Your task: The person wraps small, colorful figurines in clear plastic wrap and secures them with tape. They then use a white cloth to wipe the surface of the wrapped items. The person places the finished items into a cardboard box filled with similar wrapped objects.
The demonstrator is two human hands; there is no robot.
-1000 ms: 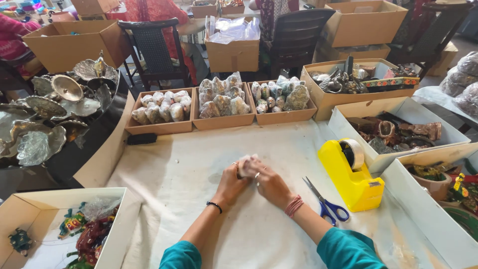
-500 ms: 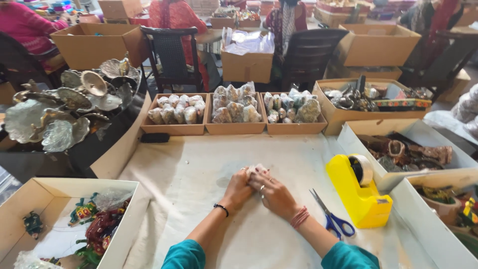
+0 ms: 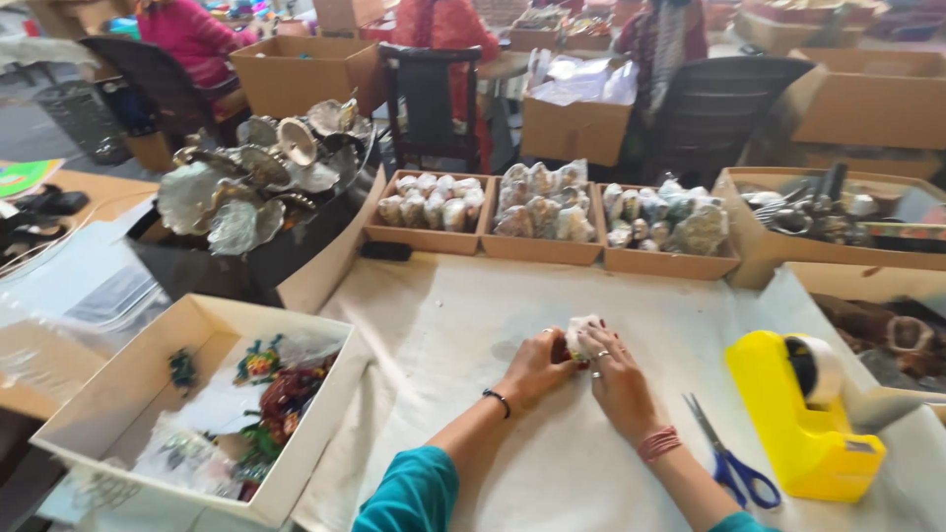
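- We have a small white wrapped bundle point(image 3: 579, 330) on the cloth-covered table point(image 3: 443, 325), near its middle, with something reddish just showing under the wrapping
- Our left hand point(image 3: 537, 366) pinches the bundle from the left, fingers curled around its near side; our right hand point(image 3: 616, 379) lies over it from the right, fingertips pressing the wrap down
- We judge the step in hand to be folding the wrap shut around the small piece; the next move calls for keeping the fold pinched with one hand while the other frees itself
- Just right of us lie blue-handled scissors point(image 3: 729, 463), and beyond them a yellow tape dispenser point(image 3: 803, 414)
- At the far edge stand three shallow cardboard trays point(image 3: 542, 212) of similar wrapped pieces
- Near left sits a white box point(image 3: 187, 404) with colourful beaded pieces; far left a pile of silvery shell-shaped dishes point(image 3: 256, 182)
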